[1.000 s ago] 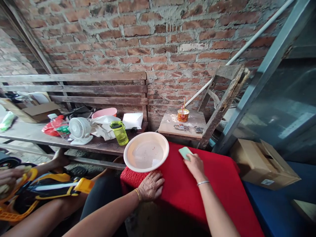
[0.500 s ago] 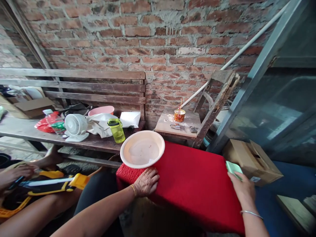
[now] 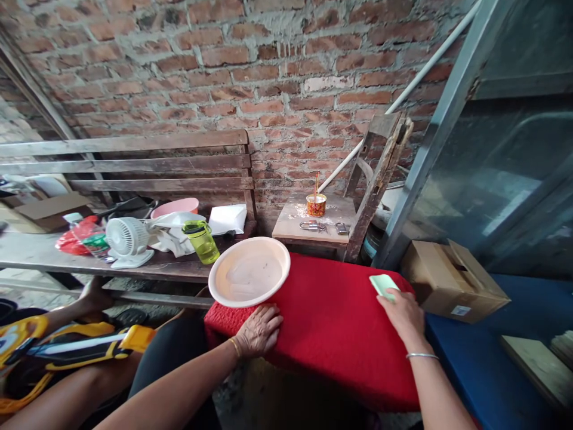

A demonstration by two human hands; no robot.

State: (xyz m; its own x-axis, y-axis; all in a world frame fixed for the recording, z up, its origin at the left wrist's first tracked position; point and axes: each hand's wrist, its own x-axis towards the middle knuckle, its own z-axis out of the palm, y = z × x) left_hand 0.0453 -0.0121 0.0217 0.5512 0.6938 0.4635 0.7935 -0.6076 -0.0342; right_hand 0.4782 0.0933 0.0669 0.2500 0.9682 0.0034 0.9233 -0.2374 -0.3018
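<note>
Press the green block (image 3: pixel 384 285) flat and evenly, clasped in the curled right hand (image 3: pixel 405 316) near the cloth (image 3: pixel 331 322)'s right end; steady the near edge with the left hand (image 3: pixel 258 332), loosely relaxed beside the basin (image 3: pixel 257 269), gripping nothing visible.

The left bangle (image 3: pixel 235 347) is golden, the right bangle (image 3: pixel 422 356) silvery.

The site appears to be a rough home space; indicators are a bare brick wall (image 3: pixel 215 77); slatted bench (image 3: pixel 179 142); desk fan (image 3: pixel 127 237).
</note>
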